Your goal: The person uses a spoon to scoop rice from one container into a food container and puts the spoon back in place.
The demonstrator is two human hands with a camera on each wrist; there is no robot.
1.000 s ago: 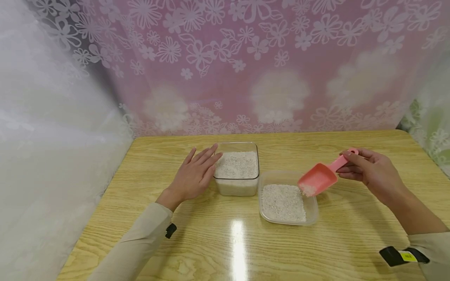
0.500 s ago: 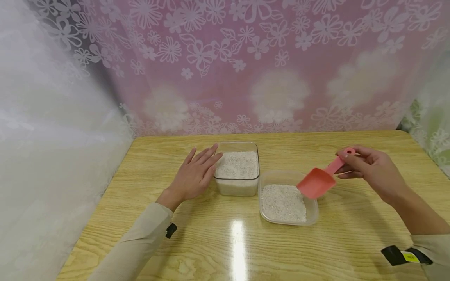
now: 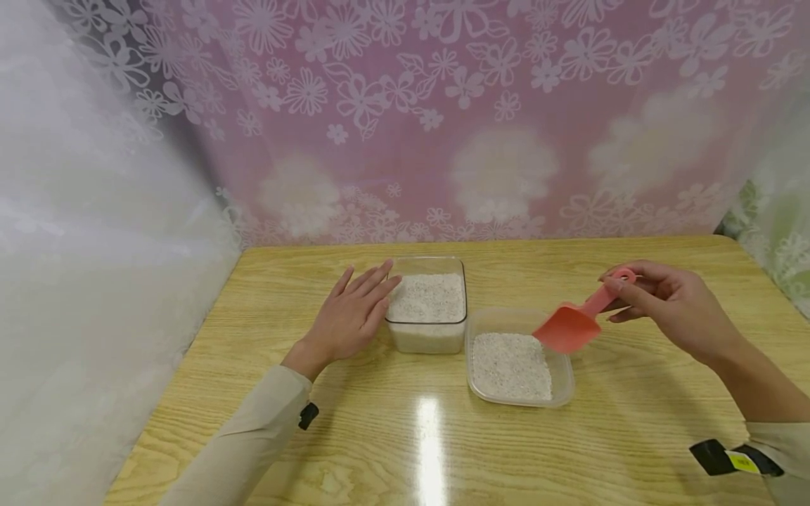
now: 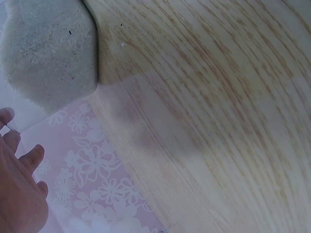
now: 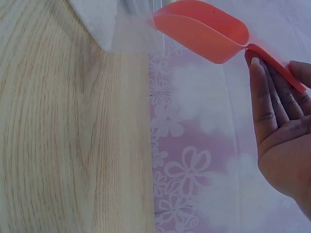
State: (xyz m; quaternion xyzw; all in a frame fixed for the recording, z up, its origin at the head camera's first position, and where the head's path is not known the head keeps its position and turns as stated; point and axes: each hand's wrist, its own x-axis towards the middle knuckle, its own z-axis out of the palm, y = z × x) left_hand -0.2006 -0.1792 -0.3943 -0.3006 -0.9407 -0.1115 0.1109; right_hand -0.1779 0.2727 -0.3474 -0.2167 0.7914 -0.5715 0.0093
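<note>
My left hand [image 3: 344,320] lies with its fingers extended over the left rim of a tall clear square container [image 3: 425,264], filled well up with white rice [image 3: 430,296]. In the left wrist view, the fingertips [image 4: 32,158] are right at the container's edge. My right hand [image 3: 680,309] pinches the handle of a coral-pink scoop [image 3: 569,330] between thumb and fingers. The scoop's bowl is tipped down to the left over a shallow plastic tub [image 3: 563,383] holding a layer of rice [image 3: 511,365]. In the right wrist view, the scoop [image 5: 204,31] shows its open bowl side-on.
Both containers stand side by side on a wood-grain table [image 3: 354,450]. A pink floral curtain [image 3: 405,140] hangs behind the far edge, with a pale sheet [image 3: 95,281] at the left. A black strap [image 3: 728,458] sits on the right sleeve.
The scoop has tilted further over the tub, and the grains seen at its lip a second ago are gone from it. My right hand shifted slightly left; the left hand stayed still.
</note>
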